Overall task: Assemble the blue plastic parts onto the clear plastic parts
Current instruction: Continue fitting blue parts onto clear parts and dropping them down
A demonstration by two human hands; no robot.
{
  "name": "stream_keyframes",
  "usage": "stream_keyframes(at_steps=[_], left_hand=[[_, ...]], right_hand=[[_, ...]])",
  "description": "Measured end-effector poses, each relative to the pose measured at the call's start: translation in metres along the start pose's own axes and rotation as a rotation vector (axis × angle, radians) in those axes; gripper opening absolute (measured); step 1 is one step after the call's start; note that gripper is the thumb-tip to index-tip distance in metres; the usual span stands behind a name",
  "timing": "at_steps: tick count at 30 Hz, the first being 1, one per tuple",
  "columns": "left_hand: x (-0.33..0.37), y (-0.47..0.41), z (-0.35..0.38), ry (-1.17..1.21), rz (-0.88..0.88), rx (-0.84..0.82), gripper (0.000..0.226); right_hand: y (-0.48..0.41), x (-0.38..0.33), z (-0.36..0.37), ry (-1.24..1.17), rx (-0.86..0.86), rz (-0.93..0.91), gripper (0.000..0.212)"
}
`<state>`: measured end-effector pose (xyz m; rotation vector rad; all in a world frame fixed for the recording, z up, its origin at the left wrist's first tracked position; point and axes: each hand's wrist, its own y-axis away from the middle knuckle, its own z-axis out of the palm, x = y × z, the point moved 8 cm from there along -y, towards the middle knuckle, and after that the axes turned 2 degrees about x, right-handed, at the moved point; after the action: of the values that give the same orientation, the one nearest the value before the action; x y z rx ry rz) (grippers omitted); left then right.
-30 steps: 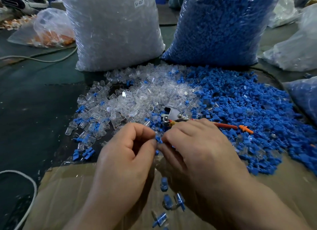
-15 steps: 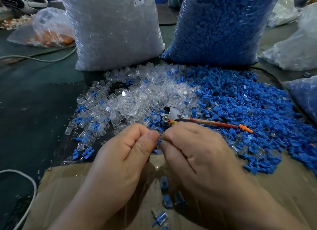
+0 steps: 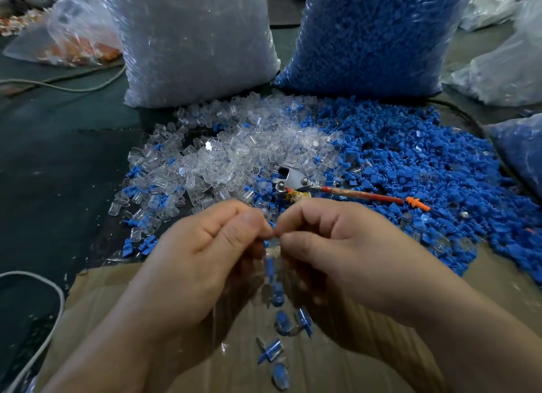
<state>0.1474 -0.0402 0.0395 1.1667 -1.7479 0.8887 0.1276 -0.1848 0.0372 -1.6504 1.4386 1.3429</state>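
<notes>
1. Pinched between left hand (image 3: 205, 260) and right hand (image 3: 337, 254), thumbs and forefingers curled tip to tip: one small blue-and-clear part (image 3: 269, 241), mostly hidden; likely pressing halves together.
2. Held above the cardboard (image 3: 484, 304), near finished assemblies (image 3: 281, 325), probably for dropping there.
3. Fed from clear pile (image 3: 234, 157) and blue pile (image 3: 425, 172) lying just ahead, within reach.

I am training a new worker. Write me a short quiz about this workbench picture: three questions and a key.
1. True or false: the red-handled tool lies among loose parts, unheld.
2. Which loose parts lie on the person's right? A clear parts, B blue parts, C orange parts.
3. Fill in: near the left hand and right hand, finished pieces lie on ____.
Key: 1 true; 2 B; 3 cardboard.
</notes>
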Motion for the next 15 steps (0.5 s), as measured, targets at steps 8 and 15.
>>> stream_keyframes(at_steps=[8,15], left_hand=[[-0.048,-0.006,-0.030,0.095,-0.273,0.147,0.045],[-0.044,-0.001,-0.023,-0.015,-0.251,0.094,0.037]], right_hand=[[-0.004,-0.007,0.007,0.733,0.045,-0.129,0.011],[-0.001,-0.011,0.021,0.876,0.078,-0.229,0.026]])
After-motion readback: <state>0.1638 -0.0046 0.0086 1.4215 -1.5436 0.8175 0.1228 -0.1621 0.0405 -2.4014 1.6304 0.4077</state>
